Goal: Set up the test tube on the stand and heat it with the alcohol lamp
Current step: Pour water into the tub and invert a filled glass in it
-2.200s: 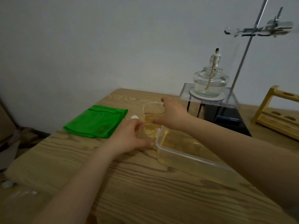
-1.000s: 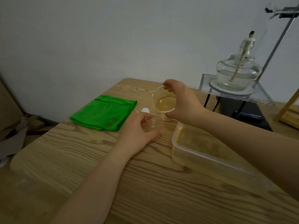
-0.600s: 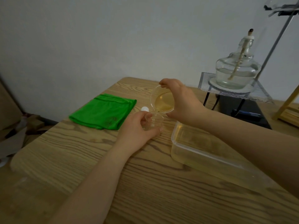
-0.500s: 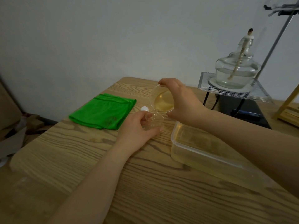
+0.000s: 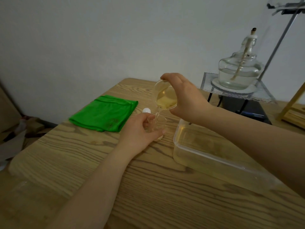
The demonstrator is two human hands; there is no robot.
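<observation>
My right hand [image 5: 186,98] grips a clear beaker [image 5: 165,96] of yellowish liquid, tipped steeply to the left. A thin stream runs from its lip into a smaller clear beaker [image 5: 157,124] standing on the wooden table [image 5: 82,159]. My left hand [image 5: 140,131] holds that small beaker around its side. The glass alcohol lamp [image 5: 239,68], uncapped with its wick showing, sits on a wire mesh tripod [image 5: 237,91] at the right. The stand's rod [image 5: 279,40] and clamp [image 5: 285,7] rise behind it. No test tube is visible.
A clear plastic tub [image 5: 214,156] holding yellowish liquid lies under my right forearm. A folded green cloth [image 5: 104,113] lies at the left, with a small white cap [image 5: 146,110] next to it. A wooden rack [image 5: 293,106] is at the right edge.
My right hand lifted the larger beaker off the table and tipped it further over the small one. Liquid now streams into the small beaker. My left hand stayed on it.
</observation>
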